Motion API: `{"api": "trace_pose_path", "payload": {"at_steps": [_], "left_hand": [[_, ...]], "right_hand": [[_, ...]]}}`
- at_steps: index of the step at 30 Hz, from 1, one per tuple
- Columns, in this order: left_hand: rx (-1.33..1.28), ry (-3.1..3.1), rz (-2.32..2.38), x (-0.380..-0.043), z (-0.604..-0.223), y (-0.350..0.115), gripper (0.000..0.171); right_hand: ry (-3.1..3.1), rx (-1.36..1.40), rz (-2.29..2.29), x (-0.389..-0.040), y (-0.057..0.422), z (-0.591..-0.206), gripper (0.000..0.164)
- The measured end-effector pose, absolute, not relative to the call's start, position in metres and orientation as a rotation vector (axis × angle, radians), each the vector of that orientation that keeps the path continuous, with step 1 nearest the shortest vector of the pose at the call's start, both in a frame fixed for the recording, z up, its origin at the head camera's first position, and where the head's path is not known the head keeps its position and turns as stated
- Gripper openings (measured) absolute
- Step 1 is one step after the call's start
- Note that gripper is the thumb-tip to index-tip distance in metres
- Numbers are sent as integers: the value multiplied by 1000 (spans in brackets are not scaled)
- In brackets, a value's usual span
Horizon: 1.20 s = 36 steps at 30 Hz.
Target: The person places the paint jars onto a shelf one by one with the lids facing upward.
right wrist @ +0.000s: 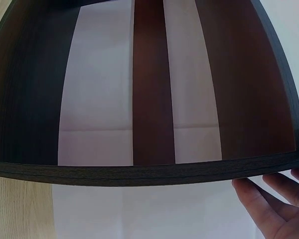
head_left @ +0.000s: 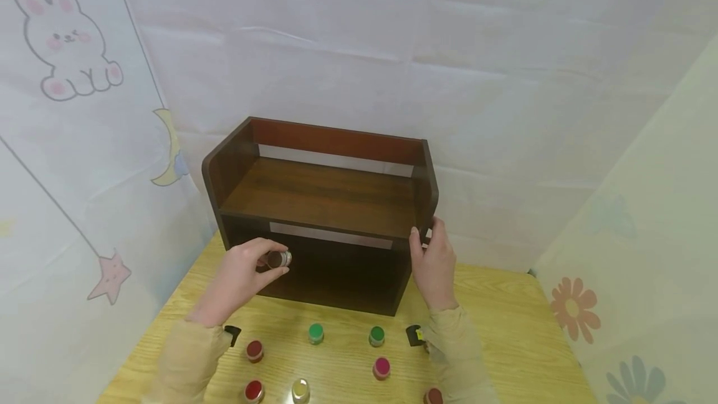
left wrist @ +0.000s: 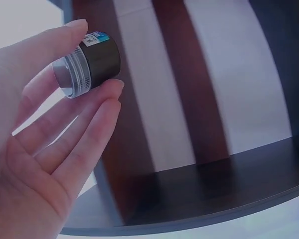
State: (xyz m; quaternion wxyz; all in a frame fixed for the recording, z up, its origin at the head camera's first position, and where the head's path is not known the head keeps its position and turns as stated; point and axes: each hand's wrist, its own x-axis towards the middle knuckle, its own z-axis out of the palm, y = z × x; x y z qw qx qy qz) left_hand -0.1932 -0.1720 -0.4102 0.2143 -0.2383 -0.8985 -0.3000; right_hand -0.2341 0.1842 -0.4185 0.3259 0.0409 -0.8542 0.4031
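Observation:
My left hand [head_left: 244, 273] pinches a small dark jar [left wrist: 102, 57] between thumb and fingertips, in front of the lower opening of a dark brown wooden shelf [head_left: 325, 195]. The jar lies tilted on its side; a clear ribbed part and a white-and-blue label show in the left wrist view. At the shelf's right side, my right hand [head_left: 434, 264] grips the side panel. Its thumb is at the front edge and its fingers [right wrist: 259, 204] touch the outer face; the thumb is mostly hidden in the right wrist view.
Several small jars stand on the wooden table before the shelf, among them a light green jar [head_left: 316, 333], a dark green jar [head_left: 376, 336], a pink jar [head_left: 381, 368] and a yellow jar [head_left: 300, 390]. A white printed cloth [head_left: 505, 111] hangs behind.

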Motion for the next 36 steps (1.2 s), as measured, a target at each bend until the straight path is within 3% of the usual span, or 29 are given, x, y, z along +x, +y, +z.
{"api": "trace_pose_path", "payload": {"at_steps": [8, 24, 36], "left_hand": [[-682, -2348, -777, -191, -386, -177, 44], [-744, -2180, -691, -198, -362, -192, 40], [-628, -2186, -643, -213, -338, -220, 44]], "right_hand": [[-2240, 106, 1068, -235, 184, -419, 39], [-2239, 100, 1077, -234, 185, -419, 39], [-2244, 110, 1073, -236, 183, -416, 37]]}}
